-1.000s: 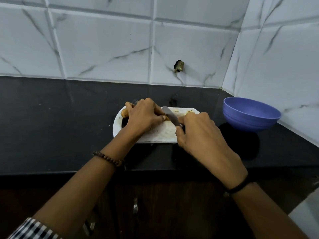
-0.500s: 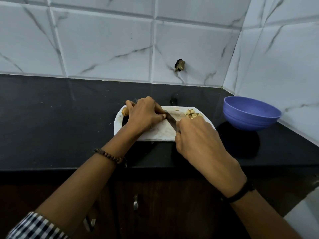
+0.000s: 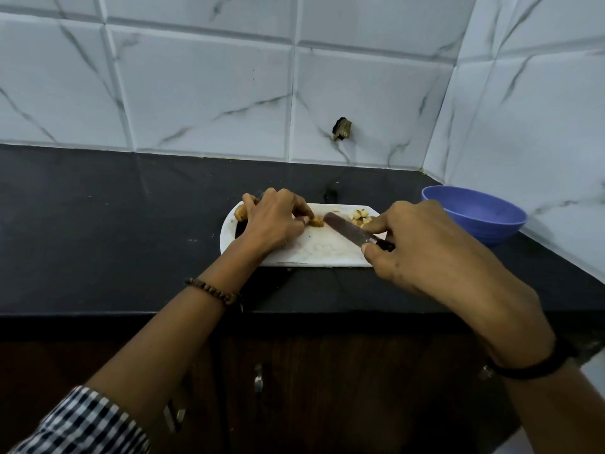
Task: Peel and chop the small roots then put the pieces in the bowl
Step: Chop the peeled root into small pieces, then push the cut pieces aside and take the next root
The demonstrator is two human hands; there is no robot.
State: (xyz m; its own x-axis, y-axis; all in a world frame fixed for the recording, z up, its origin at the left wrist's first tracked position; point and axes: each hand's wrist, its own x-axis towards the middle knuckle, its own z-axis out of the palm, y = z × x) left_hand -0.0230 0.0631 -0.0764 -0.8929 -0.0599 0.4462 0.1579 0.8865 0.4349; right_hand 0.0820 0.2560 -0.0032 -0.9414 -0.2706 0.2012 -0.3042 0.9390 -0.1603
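On the white cutting board (image 3: 314, 250), my left hand (image 3: 275, 221) presses a small brown root (image 3: 317, 222) down, with only the root's cut end showing past my fingertips. Another root end (image 3: 240, 213) pokes out behind my left thumb. My right hand (image 3: 425, 250) grips the dark handle of a knife (image 3: 348, 230); the blade lies slanted, its tip just right of the held root. A little pile of pale chopped pieces (image 3: 360, 216) sits at the board's far right corner. The blue bowl (image 3: 474, 217) stands to the right of the board.
The board lies on a black counter (image 3: 114, 231) backed by white marbled tiles, with a side wall close behind the bowl. A dark hole (image 3: 342, 128) marks the back wall. Cabinet doors with a metal handle (image 3: 258, 376) are below the counter's front edge.
My right hand has drawn the knife to the right, away from my left fingers, uncovering the root's cut end and more of the chopped pile. My left hand stayed put.
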